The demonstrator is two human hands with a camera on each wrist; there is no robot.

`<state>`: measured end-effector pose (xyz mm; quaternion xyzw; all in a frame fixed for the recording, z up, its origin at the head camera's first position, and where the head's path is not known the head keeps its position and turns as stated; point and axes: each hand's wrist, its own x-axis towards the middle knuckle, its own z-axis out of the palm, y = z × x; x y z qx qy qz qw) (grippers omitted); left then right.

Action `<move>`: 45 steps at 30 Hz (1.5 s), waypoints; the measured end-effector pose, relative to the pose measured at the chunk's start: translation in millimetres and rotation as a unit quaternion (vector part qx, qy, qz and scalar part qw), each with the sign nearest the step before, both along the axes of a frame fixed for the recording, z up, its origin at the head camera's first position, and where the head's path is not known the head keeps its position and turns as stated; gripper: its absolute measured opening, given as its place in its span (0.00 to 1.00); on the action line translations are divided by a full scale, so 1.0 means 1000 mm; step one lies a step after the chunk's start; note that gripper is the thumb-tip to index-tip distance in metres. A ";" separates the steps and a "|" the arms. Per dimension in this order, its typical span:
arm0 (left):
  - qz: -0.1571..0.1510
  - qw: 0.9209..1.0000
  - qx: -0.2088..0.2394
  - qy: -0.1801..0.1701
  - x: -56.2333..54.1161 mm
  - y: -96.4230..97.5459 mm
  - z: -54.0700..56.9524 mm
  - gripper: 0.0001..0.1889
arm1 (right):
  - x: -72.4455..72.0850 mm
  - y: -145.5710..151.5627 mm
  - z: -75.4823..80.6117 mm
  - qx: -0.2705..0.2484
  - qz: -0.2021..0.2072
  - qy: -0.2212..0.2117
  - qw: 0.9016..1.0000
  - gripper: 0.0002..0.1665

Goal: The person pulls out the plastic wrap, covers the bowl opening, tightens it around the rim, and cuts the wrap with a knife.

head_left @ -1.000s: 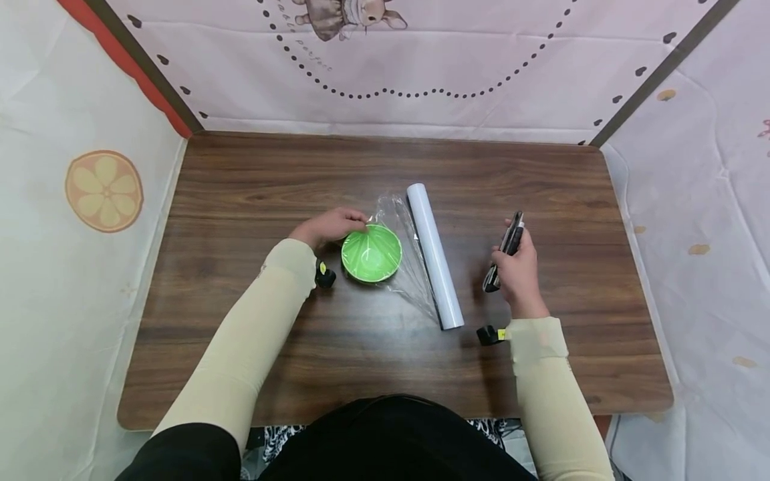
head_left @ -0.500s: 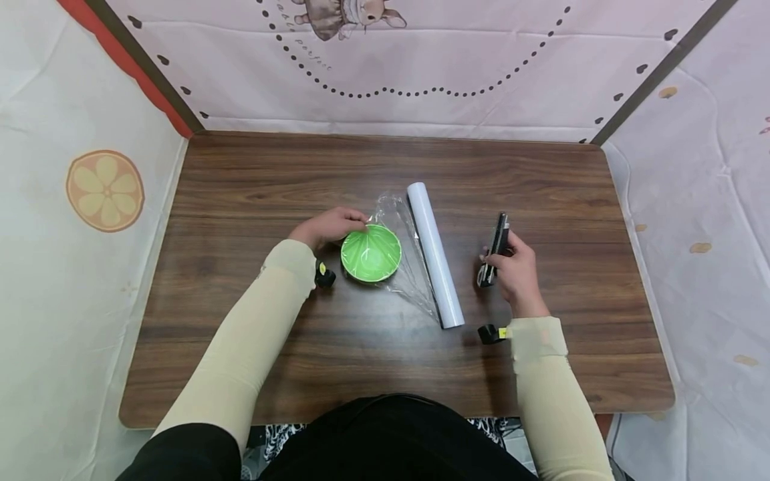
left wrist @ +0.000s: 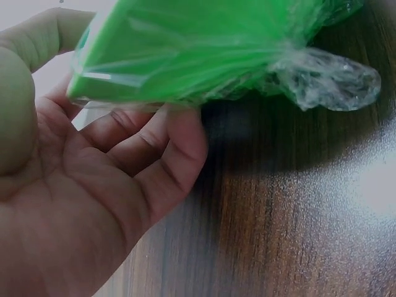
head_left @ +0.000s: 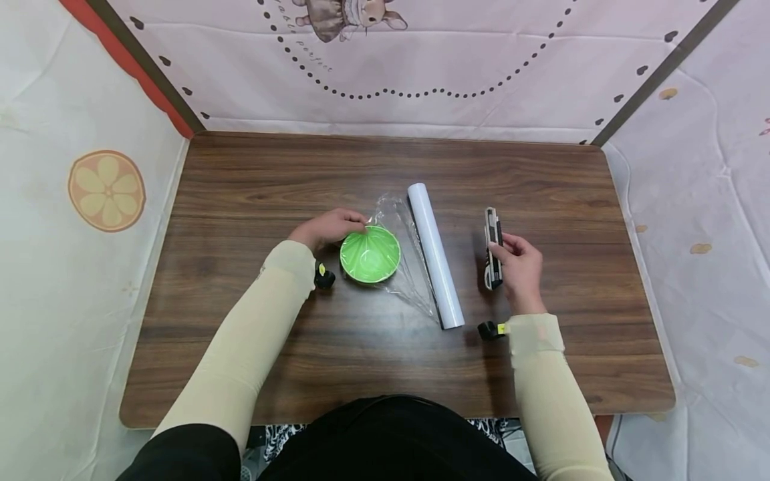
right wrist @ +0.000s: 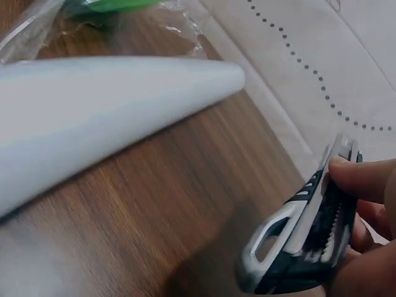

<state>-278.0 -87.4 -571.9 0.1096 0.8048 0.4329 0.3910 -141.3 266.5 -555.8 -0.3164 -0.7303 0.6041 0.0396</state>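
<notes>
A green bowl (head_left: 369, 255) wrapped in clear plastic film is held at its far left rim by my left hand (head_left: 329, 228). In the left wrist view the thumb is above the bowl (left wrist: 185, 55) and the fingers curl beneath it, with bunched film (left wrist: 328, 80) sticking out at its side. My right hand (head_left: 522, 270) pinches a black and silver utility knife (head_left: 493, 248) over the right part of the table. In the right wrist view the thumb presses on the side of the knife (right wrist: 309, 223); no bare blade shows.
A white roll (head_left: 436, 257) lies between the hands, slanting slightly. Loose clear film (head_left: 409, 274) spreads from the bowl to the roll. The wooden table (head_left: 289, 174) meets a printed fabric wall (head_left: 481, 60) at the back, with side walls left and right.
My right hand has turned the utility knife from a tilt to nearly straight, its flat side now facing up. The knife has shifted slightly left. My left hand and the bowl stay put.
</notes>
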 end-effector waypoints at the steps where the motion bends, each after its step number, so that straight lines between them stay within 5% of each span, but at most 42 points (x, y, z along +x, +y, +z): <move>1: -0.001 1.000 -0.003 -0.004 0.000 0.001 0.000 0.17 | 0.000 0.002 -0.002 -0.001 -0.004 -0.004 1.000 0.21; 9: 0.004 1.000 -0.011 -0.012 0.002 0.001 0.002 0.18 | 0.006 0.018 -0.017 0.036 0.028 -0.080 0.996 0.23; 20: 0.008 1.000 -0.016 -0.018 0.005 0.004 0.008 0.19 | 0.007 0.030 -0.022 0.163 0.109 -0.149 0.969 0.21; 30: 0.017 1.000 -0.013 -0.011 0.003 0.004 0.002 0.19 | 0.006 0.036 -0.023 0.257 0.159 -0.132 0.944 0.20; 45: 0.018 1.000 -0.004 0.001 0.005 0.002 -0.001 0.20 | 0.008 0.024 -0.013 0.336 0.125 -0.097 0.928 0.22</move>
